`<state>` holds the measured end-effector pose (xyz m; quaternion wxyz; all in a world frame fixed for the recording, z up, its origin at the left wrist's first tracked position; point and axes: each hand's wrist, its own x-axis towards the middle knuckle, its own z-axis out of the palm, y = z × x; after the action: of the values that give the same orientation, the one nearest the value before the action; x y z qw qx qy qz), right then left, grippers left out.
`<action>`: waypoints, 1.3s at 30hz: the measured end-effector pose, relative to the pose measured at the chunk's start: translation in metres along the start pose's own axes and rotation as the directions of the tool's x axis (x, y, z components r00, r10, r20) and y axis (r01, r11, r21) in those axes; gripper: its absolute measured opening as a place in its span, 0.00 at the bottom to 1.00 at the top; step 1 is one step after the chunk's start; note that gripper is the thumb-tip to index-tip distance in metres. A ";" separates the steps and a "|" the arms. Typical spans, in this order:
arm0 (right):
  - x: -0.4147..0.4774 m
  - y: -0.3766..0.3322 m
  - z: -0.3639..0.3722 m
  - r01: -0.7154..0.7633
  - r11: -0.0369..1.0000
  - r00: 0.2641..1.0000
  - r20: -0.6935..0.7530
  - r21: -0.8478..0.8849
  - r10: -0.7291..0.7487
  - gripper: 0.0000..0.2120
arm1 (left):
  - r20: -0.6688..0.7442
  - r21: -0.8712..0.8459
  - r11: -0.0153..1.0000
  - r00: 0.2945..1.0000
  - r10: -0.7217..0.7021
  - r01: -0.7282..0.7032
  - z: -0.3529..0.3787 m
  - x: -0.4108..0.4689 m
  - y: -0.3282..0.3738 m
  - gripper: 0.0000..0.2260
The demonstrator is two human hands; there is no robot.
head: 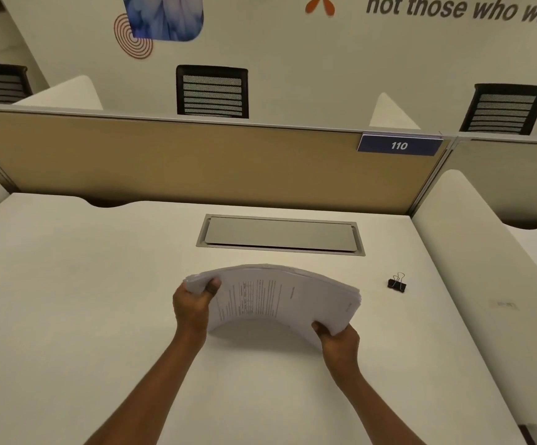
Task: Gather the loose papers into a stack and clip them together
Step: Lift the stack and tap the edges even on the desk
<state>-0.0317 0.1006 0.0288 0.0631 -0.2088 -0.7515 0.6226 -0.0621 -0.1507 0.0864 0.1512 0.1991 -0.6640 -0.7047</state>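
1. Squaring up: I hold the stack of papers above the white desk, one short end in each hand, the sheets bowed upward in an arch between them. The sheets look gathered; clipping is not yet done.

2. Doing this step well, as I judge it: let the bow relax, stand the stack on one long edge and tap it on the desk until the fanned edges at my right come flush, then pinch one corner firmly so nothing slips while the other hand goes for the clip.

3. My left hand is closed on the left end, thumb pressed on the printed top sheet, the other fingers curled underneath, out of sight.

4. My right hand is closed on the near right corner, thumb on top, fingers below; the sheet edges there are slightly stepped.

5. The black binder clip lies on the desk to the right of the stack, apart from it, wire handles up, untouched.

6. Beyond the papers, a closed cable hatch sits flush in the desk.
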 end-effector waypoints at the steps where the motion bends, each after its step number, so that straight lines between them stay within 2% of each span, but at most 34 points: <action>1: 0.001 0.001 -0.001 -0.001 1.000 1.000 0.009 -0.021 0.001 0.11 | -0.048 -0.017 0.999 0.998 0.042 -0.043 0.001 0.002 0.005 0.18; 4: 0.004 0.004 -0.003 -0.006 0.999 1.000 0.024 -0.051 0.007 0.10 | -0.158 0.014 0.992 0.979 0.129 -0.129 0.007 0.006 0.018 0.17; 7: 0.005 0.004 -0.004 -0.004 0.998 1.000 0.029 -0.060 0.006 0.08 | -0.210 0.105 0.986 0.967 0.147 -0.127 0.013 0.002 0.025 0.22; 12: 0.006 0.002 -0.005 -0.006 0.997 0.999 0.045 -0.071 0.009 0.12 | -0.234 0.188 0.978 0.963 0.132 -0.088 0.019 0.005 0.025 0.13; 16: 0.007 0.003 -0.006 -0.025 0.997 0.998 0.052 -0.071 0.029 0.12 | -0.250 0.167 0.983 0.962 0.111 -0.070 0.019 0.010 0.021 0.11; 20: 0.008 0.003 -0.005 -0.040 0.998 0.998 0.049 -0.058 0.043 0.12 | -0.183 0.122 0.988 0.977 0.113 -0.092 0.013 0.012 0.018 0.22; 23: 0.011 0.003 -0.005 -0.049 0.997 0.998 0.038 -0.058 0.051 0.10 | 0.038 -0.043 0.988 0.988 0.148 -0.146 -0.007 0.018 0.003 0.38; 24: 0.012 0.003 -0.005 -0.045 0.997 0.998 0.035 -0.060 0.047 0.09 | 0.122 -0.036 0.989 0.981 0.150 -0.147 -0.014 0.021 -0.003 0.41; 27: 0.013 0.001 -0.005 -0.041 0.998 0.999 0.030 -0.054 0.043 0.11 | 0.272 0.163 0.978 0.959 0.081 -0.129 -0.028 0.029 -0.020 0.33; 30: 0.015 0.002 -0.004 -0.037 0.997 0.999 0.013 -0.073 0.038 0.12 | 0.255 0.311 0.950 0.965 -0.060 -0.023 -0.019 0.029 -0.024 0.23; 32: 0.016 0.003 -0.003 -0.044 0.996 0.999 0.005 -0.082 0.045 0.11 | 0.209 0.266 0.963 0.972 -0.109 0.050 -0.012 0.032 -0.021 0.15; 34: 0.017 0.001 -0.004 -0.041 0.996 0.999 0.009 -0.084 0.042 0.08 | 0.211 0.224 0.970 0.967 -0.140 0.092 -0.008 0.036 -0.018 0.12; 39: 0.020 -0.006 -0.002 -0.014 0.998 0.999 0.027 -0.061 0.016 0.07 | 0.245 0.197 0.975 0.958 -0.148 0.101 -0.007 0.032 -0.007 0.15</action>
<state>-0.0503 0.1096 0.0314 0.0416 -0.2076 -0.7692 0.6029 -0.0866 -0.1713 0.0770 -0.0004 0.1601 -0.7260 -0.6688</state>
